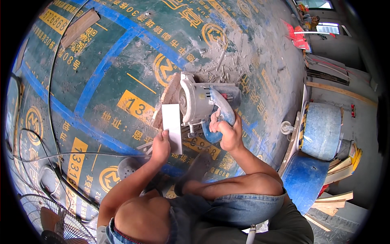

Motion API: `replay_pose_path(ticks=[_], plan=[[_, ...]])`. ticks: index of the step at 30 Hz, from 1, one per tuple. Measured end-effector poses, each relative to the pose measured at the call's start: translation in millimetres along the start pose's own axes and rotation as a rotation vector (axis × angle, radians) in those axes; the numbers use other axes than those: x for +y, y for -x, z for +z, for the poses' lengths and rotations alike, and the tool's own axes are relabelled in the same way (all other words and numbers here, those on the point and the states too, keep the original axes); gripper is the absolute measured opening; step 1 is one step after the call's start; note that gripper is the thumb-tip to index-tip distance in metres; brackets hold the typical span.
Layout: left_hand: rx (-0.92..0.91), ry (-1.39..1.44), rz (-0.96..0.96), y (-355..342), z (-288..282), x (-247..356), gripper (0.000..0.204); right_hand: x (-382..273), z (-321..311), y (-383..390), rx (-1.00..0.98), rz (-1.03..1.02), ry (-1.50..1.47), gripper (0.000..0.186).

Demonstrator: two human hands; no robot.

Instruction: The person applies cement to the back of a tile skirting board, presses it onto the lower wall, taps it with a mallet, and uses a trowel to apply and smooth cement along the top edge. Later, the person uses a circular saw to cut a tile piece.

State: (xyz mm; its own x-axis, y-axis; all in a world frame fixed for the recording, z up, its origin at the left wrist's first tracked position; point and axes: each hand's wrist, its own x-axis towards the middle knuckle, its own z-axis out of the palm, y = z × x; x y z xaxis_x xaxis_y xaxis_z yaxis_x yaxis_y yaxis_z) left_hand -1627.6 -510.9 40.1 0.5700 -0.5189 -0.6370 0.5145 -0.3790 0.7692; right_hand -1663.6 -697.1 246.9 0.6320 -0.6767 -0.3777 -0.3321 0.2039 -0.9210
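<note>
My left hand (161, 144) grips a narrow white tile strip (171, 128) by its lower left edge, holding it upright at the left side of a dusty power saw (195, 101). My right hand (225, 130) is closed on the saw's blue handle (222, 103). Behind the tile, a worn board piece (170, 87) stands against the machine's face; the blade itself is hard to make out. Grey scraps and thin offcuts (219, 61) lie in dust beyond the saw. My sandalled feet (195, 166) are below it.
Black cables (50, 81) run across the printed floor covering at left, near a standing fan (53, 219). A flat board piece (81, 26) lies at upper left. At right are blue barrels (321, 130), wood offcuts (337, 175), long planks (341, 91) and a red sheet (296, 36).
</note>
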Motion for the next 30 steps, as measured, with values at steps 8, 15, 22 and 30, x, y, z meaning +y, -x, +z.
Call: replay_pose_path(ticks=[8,15,22,30], plan=[[-0.012,-0.001,-0.021,1,-1,4,0.041,3,-1,0,-0.009,0.027,-0.041,0.024],[-0.018,-0.041,-0.019,0,-1,3,0.041,3,1,-3,-0.01,0.036,-0.066,0.025],[-0.009,-0.109,-0.028,1,-3,8,0.043,4,2,-4,0.009,0.035,-0.096,0.019],[-0.01,-0.145,-0.022,4,-5,17,0.042,4,4,-3,0.005,0.041,-0.122,0.015]])
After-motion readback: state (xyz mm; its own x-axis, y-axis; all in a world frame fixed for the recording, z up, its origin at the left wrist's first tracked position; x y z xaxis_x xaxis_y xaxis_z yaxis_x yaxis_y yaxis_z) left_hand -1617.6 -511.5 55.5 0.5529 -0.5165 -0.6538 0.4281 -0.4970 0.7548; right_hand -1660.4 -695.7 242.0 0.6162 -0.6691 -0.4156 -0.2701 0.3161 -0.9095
